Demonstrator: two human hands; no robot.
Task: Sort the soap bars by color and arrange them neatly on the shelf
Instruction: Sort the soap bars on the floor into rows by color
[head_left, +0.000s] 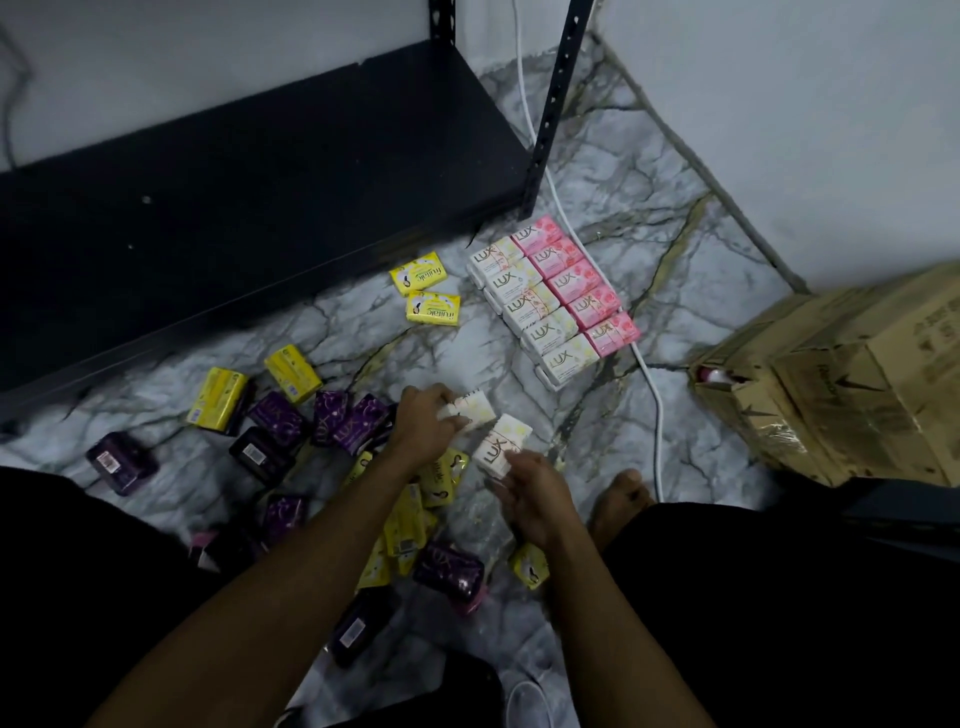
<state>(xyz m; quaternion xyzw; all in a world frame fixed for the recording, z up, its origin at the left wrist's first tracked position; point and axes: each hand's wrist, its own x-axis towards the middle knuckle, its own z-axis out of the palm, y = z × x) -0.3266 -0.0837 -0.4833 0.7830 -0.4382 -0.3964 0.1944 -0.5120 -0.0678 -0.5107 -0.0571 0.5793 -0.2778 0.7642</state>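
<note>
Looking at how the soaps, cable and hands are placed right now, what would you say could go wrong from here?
1. The white cable runs along the floor touching the pink row; a snag from the bare foot could scatter the sorted rows.
2. The left hand and right hand each hold a white bar; setting both down at once could knock the white row askew.
3. The black shelf holds no soap yet, so moving the rows risks remixing colors.

Soap rows (553, 299) on floor (649, 208), right of shelf (249, 197).
</note>
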